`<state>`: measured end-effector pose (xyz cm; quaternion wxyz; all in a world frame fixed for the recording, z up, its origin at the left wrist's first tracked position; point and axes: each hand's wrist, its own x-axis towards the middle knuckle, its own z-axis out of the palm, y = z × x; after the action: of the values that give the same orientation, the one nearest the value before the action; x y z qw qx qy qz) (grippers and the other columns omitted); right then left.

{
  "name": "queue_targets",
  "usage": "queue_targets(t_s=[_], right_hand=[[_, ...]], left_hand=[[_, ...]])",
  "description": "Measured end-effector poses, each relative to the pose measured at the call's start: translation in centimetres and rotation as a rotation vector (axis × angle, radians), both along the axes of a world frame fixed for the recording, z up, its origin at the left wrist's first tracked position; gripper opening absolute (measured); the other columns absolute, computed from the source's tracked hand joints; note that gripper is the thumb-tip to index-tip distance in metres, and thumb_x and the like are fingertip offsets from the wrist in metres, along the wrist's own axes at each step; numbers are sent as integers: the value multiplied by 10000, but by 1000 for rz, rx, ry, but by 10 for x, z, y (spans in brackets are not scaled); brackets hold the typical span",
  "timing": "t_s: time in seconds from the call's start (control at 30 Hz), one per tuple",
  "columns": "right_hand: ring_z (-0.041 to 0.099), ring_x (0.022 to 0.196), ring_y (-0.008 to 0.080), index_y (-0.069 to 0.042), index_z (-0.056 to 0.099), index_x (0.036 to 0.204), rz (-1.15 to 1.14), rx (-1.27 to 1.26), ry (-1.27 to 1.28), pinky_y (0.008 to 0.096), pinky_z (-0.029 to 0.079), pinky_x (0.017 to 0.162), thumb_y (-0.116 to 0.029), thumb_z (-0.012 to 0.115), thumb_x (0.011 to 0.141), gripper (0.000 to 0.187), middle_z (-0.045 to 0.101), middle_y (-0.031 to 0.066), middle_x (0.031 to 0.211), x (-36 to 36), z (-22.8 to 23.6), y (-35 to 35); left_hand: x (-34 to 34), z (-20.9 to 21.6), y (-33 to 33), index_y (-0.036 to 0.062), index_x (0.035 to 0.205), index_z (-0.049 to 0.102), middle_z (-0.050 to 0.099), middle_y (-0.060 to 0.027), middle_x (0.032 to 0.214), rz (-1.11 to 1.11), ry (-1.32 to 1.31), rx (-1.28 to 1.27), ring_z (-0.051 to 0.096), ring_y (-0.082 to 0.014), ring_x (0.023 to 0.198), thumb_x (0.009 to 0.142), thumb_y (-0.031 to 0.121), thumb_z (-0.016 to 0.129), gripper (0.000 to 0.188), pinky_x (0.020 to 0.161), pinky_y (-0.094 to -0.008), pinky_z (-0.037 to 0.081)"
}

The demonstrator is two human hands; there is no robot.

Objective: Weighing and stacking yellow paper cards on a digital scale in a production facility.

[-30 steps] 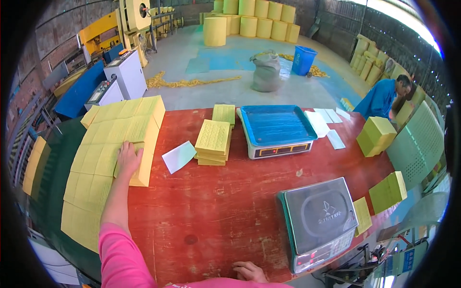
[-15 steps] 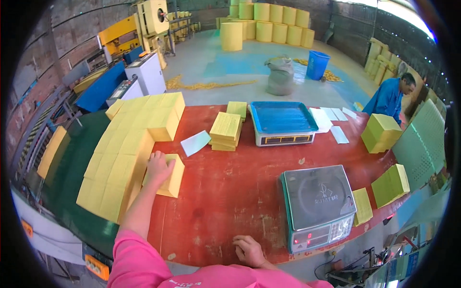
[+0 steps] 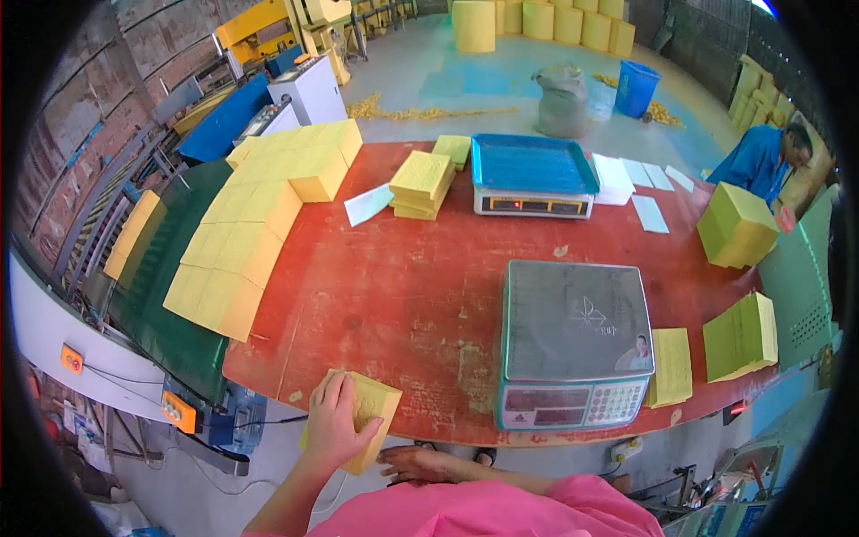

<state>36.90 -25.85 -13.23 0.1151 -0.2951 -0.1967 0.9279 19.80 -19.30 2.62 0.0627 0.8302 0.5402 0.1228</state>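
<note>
At the table's near edge, my left hand (image 3: 335, 416) grips a yellow paper stack (image 3: 376, 403), thumb on one side and fingers over the top. The stack is tilted and partly overhangs the edge. My right hand (image 3: 416, 463) is just right of it, close to my body, with its fingers loosely stretched toward the stack and nothing seen in them. A block of similar yellow stacks (image 3: 233, 224) stands in rows at the left, across the green belt (image 3: 143, 304) and the red table (image 3: 385, 295). A grey-topped scale (image 3: 577, 322) sits to the right.
Farther back are a blue-tray scale (image 3: 534, 170), small yellow stacks (image 3: 420, 183) and white paper slips (image 3: 368, 206). More yellow stacks (image 3: 738, 224) line the right side. A co-worker in blue (image 3: 756, 166) is at the far right. Orange switch boxes (image 3: 179, 412) hang at the lower left.
My left hand has brought the yellow paper stack from beside the left block to the near edge. My right hand has moved left toward it. The view has shifted downward.
</note>
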Motion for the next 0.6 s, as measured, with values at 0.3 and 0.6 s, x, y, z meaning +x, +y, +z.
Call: queue_targets(t_s=[0.3, 0.6], right_hand=[[422, 1305, 192, -179, 391, 1468, -250, 93, 292, 427, 357, 1053, -318, 567, 964, 552, 415, 18, 1486, -12, -3, 1], [341, 1380, 436, 24, 451, 1339, -574, 1464, -354, 452, 310, 1134, -288, 647, 926, 553, 355, 283, 1477, 121, 144, 4]], left_hand=[[-28, -19, -25, -14, 1469, 346, 341, -250, 1519, 349, -126, -188, 314, -419, 1410, 785, 412, 738, 896, 1119, -508, 302], [56, 10, -32, 52, 1370, 484, 579, -114, 1269, 254, -1832, -585, 565, -235, 1180, 1040, 362, 387, 463, 996, -394, 476]])
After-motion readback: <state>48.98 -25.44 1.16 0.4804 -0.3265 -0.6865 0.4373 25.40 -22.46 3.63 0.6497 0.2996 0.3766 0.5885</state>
